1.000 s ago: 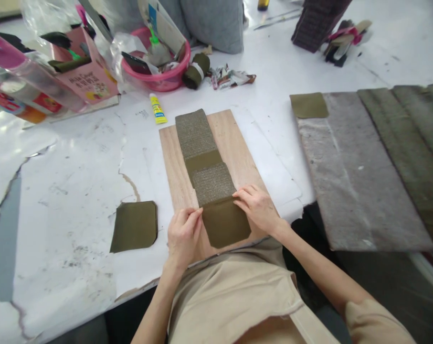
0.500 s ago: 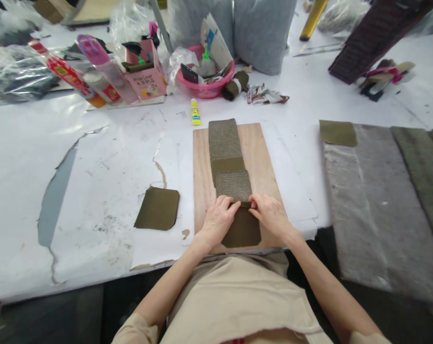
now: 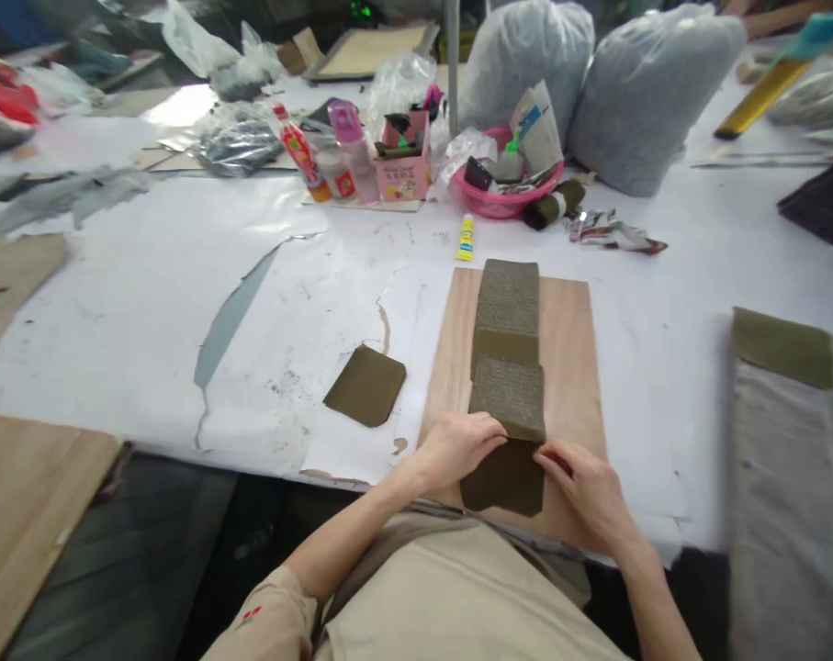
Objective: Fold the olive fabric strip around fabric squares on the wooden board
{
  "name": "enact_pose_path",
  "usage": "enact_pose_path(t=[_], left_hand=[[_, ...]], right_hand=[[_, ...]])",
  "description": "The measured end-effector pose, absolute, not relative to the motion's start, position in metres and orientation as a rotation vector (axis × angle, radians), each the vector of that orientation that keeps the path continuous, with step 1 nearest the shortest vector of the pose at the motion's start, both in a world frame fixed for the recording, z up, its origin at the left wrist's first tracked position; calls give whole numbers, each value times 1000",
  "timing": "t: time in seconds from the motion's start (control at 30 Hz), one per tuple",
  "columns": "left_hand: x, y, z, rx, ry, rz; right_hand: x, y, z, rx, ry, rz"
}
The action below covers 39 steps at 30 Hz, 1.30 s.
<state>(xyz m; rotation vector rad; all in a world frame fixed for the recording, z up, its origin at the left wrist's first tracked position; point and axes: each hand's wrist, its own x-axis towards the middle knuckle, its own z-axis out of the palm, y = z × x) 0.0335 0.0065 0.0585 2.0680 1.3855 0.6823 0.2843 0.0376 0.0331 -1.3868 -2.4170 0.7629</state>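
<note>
In the head view, a strip of overlapping olive pieces (image 3: 507, 390) is laid on a wooden board (image 3: 576, 358), at the near edge of the white table (image 3: 264, 418). The top edge of the plain near piece (image 3: 502, 482) is held at its left part by the bunched fingertips of the left hand (image 3: 458, 450), and its right corner is pinched between thumb and forefinger by the right hand (image 3: 588, 485); how firmly it is gripped cannot be told. The seam could be set crooked if one corner were pulled harder than the other, and a wrinkle could be trapped if the edge were pressed down while slack. The strip could also be dragged askew, since no weight is seen on its far end. A small sideways step is already shown where the textured sections meet. The long axis is directed straight away from the body, roughly along the board's length; the far end is pointed toward the yellow tube (image 3: 465, 239), and the cut corners of the near piece are turned toward the body.
</note>
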Motion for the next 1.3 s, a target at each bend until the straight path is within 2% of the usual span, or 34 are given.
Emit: enact_pose_path(t=[0.13,0.23,0.3,0.47,0.8,1.0,1.13,1.3], left_hand=[[-22,-8,76,1663,1702,992],[-68,-19,72,1491,2038,1116],[-94,-24,61,1435,2234,1107],[-128,-26,28,1482,2579,829],[-140,-30,14,1709,2709,535],[-134,-28,18,1758,2769,618],[-111,-22,25,1961,2611,679],[-58,-15,27,2162,2150,793]], right_hand=[[285,34,17,-1477,-2310,595],[284,31,6,-1478,-2274,478],[285,30,3,-1471,-2281,445],[285,31,3,-1477,-2280,393],[278,31,8,-1424,-2257,398],[268,24,23,-1434,-2181,420],[246,23,34,-1431,-2250,419],[221,30,35,-1380,-2300,405]])
